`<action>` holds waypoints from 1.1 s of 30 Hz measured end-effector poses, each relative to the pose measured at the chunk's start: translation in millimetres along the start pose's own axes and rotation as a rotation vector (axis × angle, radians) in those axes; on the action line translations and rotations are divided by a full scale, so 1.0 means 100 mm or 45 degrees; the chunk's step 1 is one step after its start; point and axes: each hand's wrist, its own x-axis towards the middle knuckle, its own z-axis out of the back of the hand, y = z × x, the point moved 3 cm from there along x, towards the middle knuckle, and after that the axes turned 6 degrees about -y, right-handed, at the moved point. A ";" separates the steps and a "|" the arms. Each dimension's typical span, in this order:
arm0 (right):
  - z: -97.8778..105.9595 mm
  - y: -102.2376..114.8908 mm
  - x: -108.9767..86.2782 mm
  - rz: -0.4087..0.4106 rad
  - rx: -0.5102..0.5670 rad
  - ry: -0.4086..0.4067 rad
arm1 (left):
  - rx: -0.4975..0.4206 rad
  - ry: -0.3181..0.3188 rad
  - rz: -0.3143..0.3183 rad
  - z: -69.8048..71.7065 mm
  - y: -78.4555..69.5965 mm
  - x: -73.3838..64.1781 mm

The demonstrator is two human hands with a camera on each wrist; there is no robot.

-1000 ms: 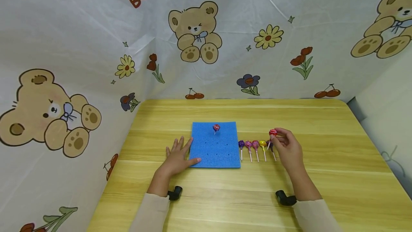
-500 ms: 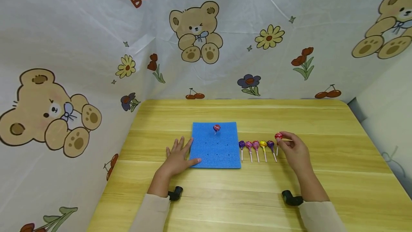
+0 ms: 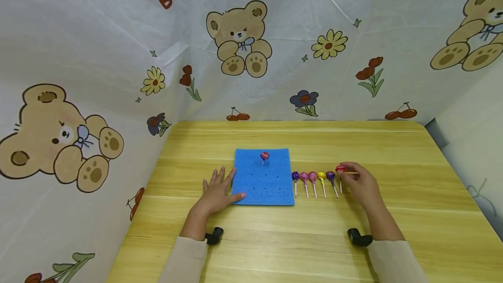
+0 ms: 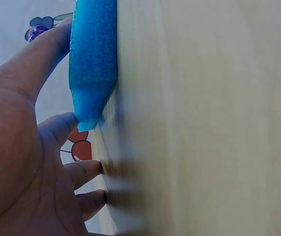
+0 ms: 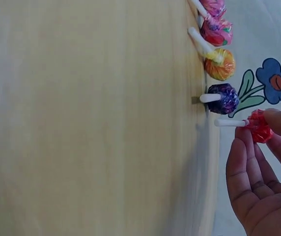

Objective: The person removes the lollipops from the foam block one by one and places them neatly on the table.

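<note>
My right hand point(image 3: 362, 186) pinches a red-wrapped lollipop point(image 5: 261, 126) by its candy head, at the right end of a row of lollipops. In the right wrist view its white stick points away from the fingers, close over the table. Beside it lies a dark purple lollipop point(image 3: 330, 175), then a yellow lollipop point(image 3: 321, 175) and several pink and purple ones. My left hand point(image 3: 217, 193) rests with spread fingers at the left edge of a blue foam block point(image 3: 271, 187), thumb on its top. A red-and-purple lollipop point(image 3: 265, 156) stands upright in the foam near its back.
Small holes dot the foam's top. A purple lollipop point(image 3: 295, 176) lies right at the foam's right edge. The wooden table point(image 3: 251, 239) ends at the back against a cloth point(image 3: 283, 56) printed with bears and flowers.
My right hand has carried the red lollipop right and down, from over the dark purple one to a spot beside it at the row's end. The left hand stays in place.
</note>
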 end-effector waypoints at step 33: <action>-0.05 -0.13 0.08 -0.017 -0.087 0.214 | 0.002 0.001 0.006 0.01 -0.01 -0.01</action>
